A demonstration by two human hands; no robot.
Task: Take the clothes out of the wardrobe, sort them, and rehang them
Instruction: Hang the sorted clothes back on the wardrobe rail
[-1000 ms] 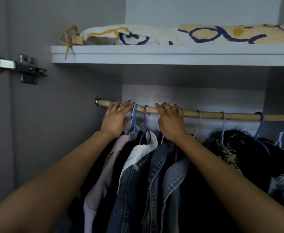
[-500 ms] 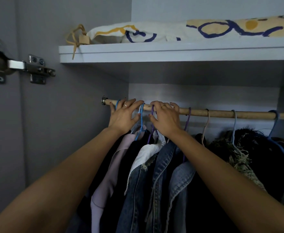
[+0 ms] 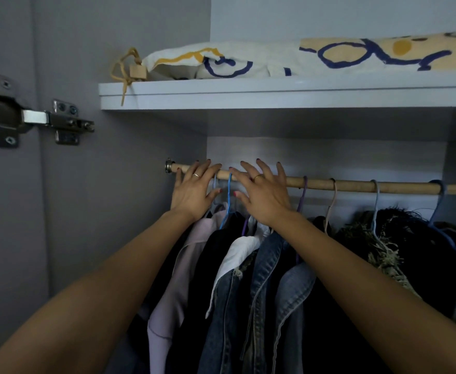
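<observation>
A wooden rail [image 3: 356, 185] runs across the wardrobe with clothes on coloured hangers. At its left end hang a lilac garment [image 3: 179, 268], a black one, a white one [image 3: 239, 252] and two denim jackets [image 3: 251, 298]. My left hand [image 3: 193, 191] lies over the rail near its left bracket, fingers straight, thumb beside a blue hanger hook [image 3: 229, 194]. On the other side of that hook my right hand [image 3: 264, 197] rests on the rail with its fingers spread. A purple hanger hook [image 3: 304, 194] sits just right of it.
Further right hang a beige hanger [image 3: 332, 203], a pale one and a dark fringed garment [image 3: 383, 252]. A shelf [image 3: 248, 95] above the rail carries a folded patterned fabric [image 3: 342, 56]. The open door's metal hinge [image 3: 32, 118] is at the left.
Both hands have slid left along the rail, and their fingers have gone from curled over it to straight and spread. The view has shifted slightly.
</observation>
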